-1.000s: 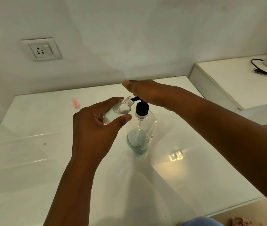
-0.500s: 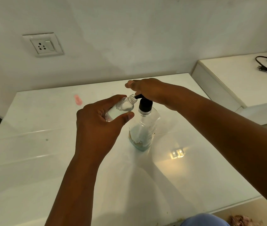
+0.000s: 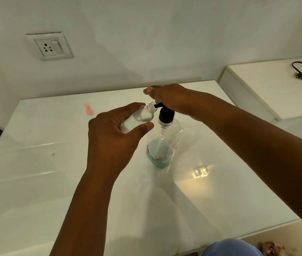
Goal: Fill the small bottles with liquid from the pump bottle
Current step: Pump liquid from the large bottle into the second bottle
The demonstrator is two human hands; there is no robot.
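A clear pump bottle (image 3: 163,143) with a black pump collar stands mid-table, holding a little pale liquid near its base. My right hand (image 3: 168,97) lies over the pump head, hiding it; only the black nozzle pokes out to the left. My left hand (image 3: 113,137) grips a small clear bottle (image 3: 140,117), tilted, its open threaded mouth touching the nozzle tip. Clear liquid shows inside the small bottle.
The white glossy table (image 3: 54,182) has a pink smear (image 3: 89,109) at the back left. A wall socket (image 3: 49,46) sits above it. To the right a lower white ledge (image 3: 268,85) carries a black cable and a white plug strip.
Both hands and both bottles keep the same hold. The view has shifted slightly, and the small bottle's mouth stays at the nozzle.
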